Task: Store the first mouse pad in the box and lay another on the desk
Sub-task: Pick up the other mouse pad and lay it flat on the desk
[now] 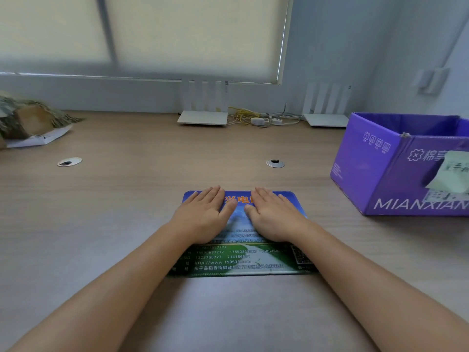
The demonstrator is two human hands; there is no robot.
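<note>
right of the mouse pad (243,260), purple box (368,168) stands open.

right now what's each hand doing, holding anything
Left hand: open, flat, palm down on the mouse pad, gripping nothing.
Right hand: open, flat on the same pad, gripping nothing.

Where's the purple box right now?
In the head view, the purple box sits open-topped on the desk at the right edge, beyond and right of the mouse pad under both hands.
</note>
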